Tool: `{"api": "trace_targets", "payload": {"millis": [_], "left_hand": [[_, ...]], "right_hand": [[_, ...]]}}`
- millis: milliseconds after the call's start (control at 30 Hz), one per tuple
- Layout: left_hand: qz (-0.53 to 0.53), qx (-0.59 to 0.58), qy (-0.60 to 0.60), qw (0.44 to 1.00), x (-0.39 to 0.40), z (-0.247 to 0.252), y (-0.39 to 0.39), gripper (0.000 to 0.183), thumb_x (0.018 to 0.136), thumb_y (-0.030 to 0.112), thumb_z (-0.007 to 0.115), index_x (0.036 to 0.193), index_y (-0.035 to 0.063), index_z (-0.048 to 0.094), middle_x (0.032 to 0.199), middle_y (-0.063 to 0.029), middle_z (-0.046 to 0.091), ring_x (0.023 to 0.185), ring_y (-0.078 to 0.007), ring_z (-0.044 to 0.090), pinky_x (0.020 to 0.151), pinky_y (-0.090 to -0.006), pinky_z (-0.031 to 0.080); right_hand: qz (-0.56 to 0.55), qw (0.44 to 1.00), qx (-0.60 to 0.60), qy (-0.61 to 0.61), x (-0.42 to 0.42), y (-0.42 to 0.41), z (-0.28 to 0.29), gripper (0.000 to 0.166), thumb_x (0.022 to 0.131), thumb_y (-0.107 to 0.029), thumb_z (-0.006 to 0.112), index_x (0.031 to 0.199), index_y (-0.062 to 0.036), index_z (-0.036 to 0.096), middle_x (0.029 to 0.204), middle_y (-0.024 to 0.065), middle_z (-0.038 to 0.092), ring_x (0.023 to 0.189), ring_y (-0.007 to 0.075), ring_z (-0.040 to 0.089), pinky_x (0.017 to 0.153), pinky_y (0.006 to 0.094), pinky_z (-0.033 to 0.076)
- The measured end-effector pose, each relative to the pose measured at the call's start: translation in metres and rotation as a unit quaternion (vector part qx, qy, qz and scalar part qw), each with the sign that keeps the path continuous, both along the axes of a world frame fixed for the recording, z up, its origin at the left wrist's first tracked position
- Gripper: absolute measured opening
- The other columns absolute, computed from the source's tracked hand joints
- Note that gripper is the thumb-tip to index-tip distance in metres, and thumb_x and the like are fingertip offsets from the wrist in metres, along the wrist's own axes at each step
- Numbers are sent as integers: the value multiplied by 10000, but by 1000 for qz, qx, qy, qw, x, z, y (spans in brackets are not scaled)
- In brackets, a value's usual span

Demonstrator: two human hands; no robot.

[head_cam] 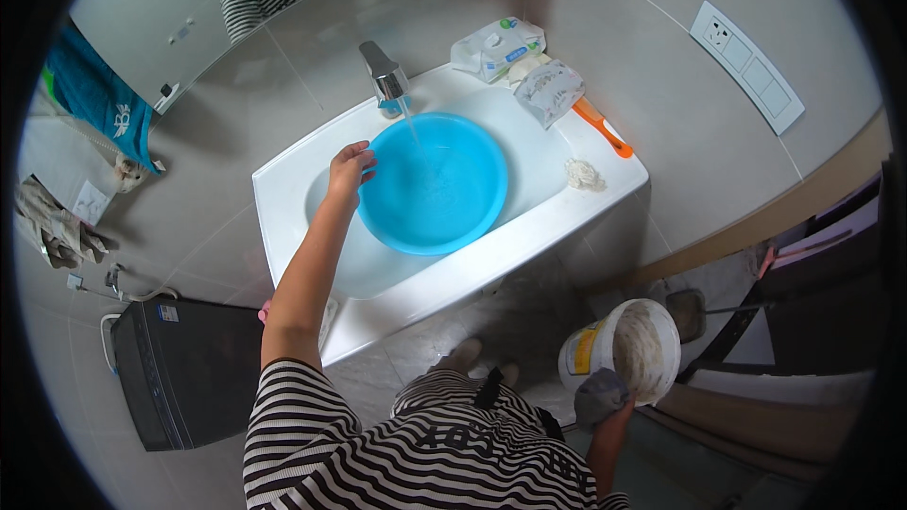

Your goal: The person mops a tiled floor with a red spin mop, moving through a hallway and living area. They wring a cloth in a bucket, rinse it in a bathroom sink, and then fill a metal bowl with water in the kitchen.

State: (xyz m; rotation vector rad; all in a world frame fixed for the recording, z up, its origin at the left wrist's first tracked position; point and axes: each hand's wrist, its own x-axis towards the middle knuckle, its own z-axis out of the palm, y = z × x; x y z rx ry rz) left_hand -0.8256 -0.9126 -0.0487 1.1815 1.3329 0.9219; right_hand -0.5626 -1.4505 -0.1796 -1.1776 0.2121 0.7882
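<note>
Water runs from a chrome faucet (388,78) into a round blue plastic basin (446,191), which stands in the white sink (397,322). My left hand (352,168) is at the basin's left rim, fingers apart and slightly curled, holding nothing; whether it touches the rim is unclear. Low on the right, my right hand (623,407) holds a white plastic bucket (588,361) tilted so that its stained inside shows, together with a gray cloth (599,397). Most of the right hand's fingers are hidden behind the cloth and bucket.
A wipes pack (496,49), a second soft pack (549,91), an orange comb (602,127) and a crumpled whitish clump (584,175) lie along the sink's right side. A dark washing machine (191,368) stands at left, a long-handled tool (686,315) on the floor at right.
</note>
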Motion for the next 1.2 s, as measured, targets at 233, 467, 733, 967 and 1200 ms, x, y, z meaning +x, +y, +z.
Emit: {"api": "trace_targets", "payload": {"millis": [233, 467, 733, 967, 1200], "left_hand": [[-22, 40, -5, 999, 18, 4, 29, 314, 820, 132, 583, 1122, 57, 537, 998, -76, 585, 927, -196, 563, 796, -322, 461], [-30, 88, 2, 996, 41, 15, 48, 317, 836, 187, 613, 1106, 36, 539, 985, -67, 590, 914, -179, 572, 758, -314, 470], [-35, 144, 11, 989, 43, 4, 73, 192, 826, 178, 632, 944, 32, 590, 840, -53, 621, 783, -154, 599, 721, -284, 474], [-80, 267, 131, 951, 27, -36, 130, 154, 830, 197, 623, 843, 44, 604, 761, -43, 623, 732, -125, 586, 655, -246, 454], [-67, 168, -62, 981, 10, -40, 149, 158, 800, 138, 661, 914, 69, 577, 835, -45, 638, 709, -173, 652, 590, -225, 474]], "right_hand": [[-24, 996, 4, 90, 2, -12, -49, 525, 860, -484, 376, 1071, -45, 572, 1025, 99, 605, 932, 249, 577, 831, 358, 461], [-28, 990, -38, 134, 4, -24, -77, 504, 838, -487, 407, 1006, -58, 609, 985, 94, 621, 895, 252, 588, 825, 367, 466], [-42, 985, -44, 161, -14, -1, -51, 493, 826, -477, 414, 969, -57, 629, 957, 96, 630, 872, 256, 596, 823, 371, 469], [-48, 989, -41, 137, -30, 30, -10, 477, 823, -434, 427, 968, -23, 620, 933, 124, 620, 857, 271, 593, 811, 369, 474], [-144, 971, -177, 76, -11, 2, -58, 237, 802, -266, 551, 810, -34, 601, 766, 55, 592, 702, 173, 568, 668, 313, 464]]}}
